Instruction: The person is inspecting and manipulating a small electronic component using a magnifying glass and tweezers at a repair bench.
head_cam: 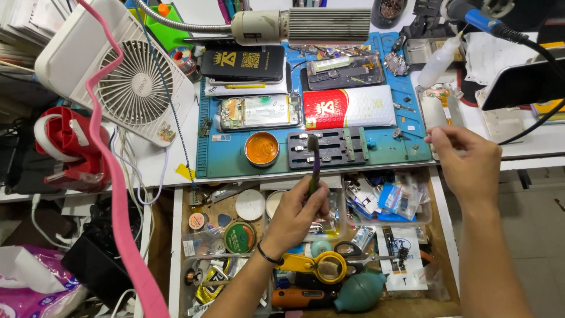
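Two bare hands work over a crowded repair bench. The left hand is closed around the handle of a purple brush, held upright with its bristle end pointing up, just past the front edge of the blue work mat and above the open drawer below the bench. The right hand hovers near the right front corner of the mat with thumb and forefinger pinched together; whether anything small sits between them cannot be told. On the mat, near its front edge, a round tin of orange paste stands just left of a dark metal holding frame, and the brush tip rises in front of that frame. Behind them lie an opened phone with its insides showing and a red and white flat pack beside it. A black box and a second opened phone lie near the back edge of the mat. A white desk fan leans at the left end of the bench, with a pink cable hanging across it. Inside the drawer, a yellow-handled magnifier lies near the left wrist, and a teal rubber air bulb lies at the drawer's front.
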